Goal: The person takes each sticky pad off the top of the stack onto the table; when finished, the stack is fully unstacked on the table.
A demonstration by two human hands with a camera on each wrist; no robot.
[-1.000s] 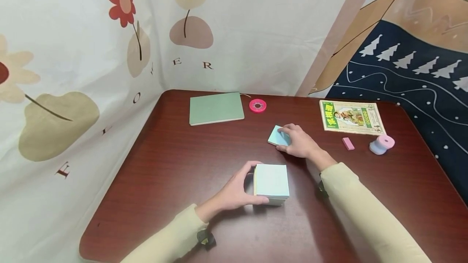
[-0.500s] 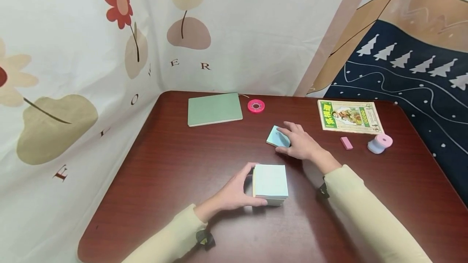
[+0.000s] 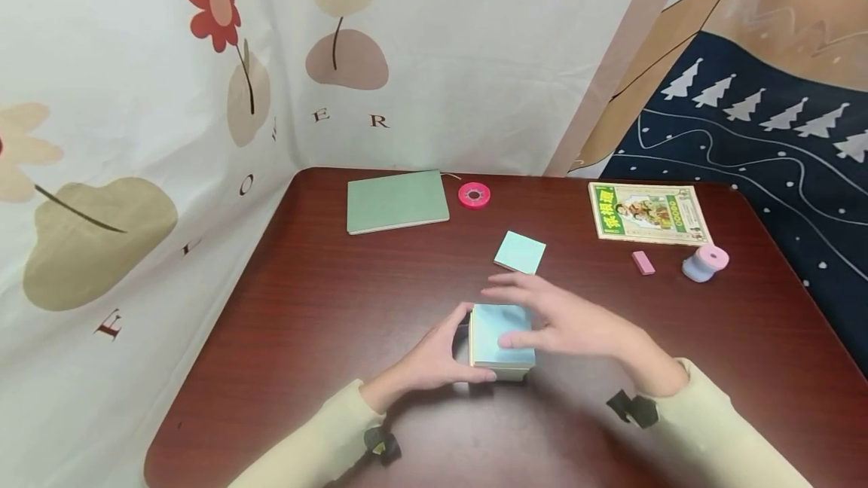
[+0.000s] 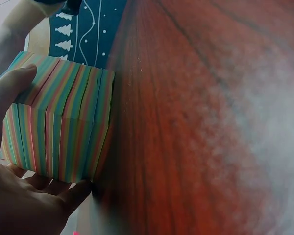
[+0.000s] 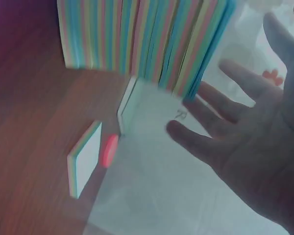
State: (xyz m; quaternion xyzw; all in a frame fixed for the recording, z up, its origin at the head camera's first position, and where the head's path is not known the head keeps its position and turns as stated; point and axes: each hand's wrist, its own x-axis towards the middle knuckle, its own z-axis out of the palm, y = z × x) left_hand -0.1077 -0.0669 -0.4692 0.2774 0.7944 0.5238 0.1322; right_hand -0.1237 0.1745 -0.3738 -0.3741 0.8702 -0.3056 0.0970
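My left hand [image 3: 434, 356] holds the note block [image 3: 502, 331] at the counter's [image 3: 325, 300] near middle; my right hand [image 3: 563, 322] hovers flat above it, grip wide, a small pad [image 3: 520, 252] lying just beyond. Peeling another batch needs a thumb pinch

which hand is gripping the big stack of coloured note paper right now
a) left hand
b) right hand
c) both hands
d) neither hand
a) The left hand holds the note paper stack by its side with thumb and fingers, while the right hand is spread flat over its top, fingers straight.
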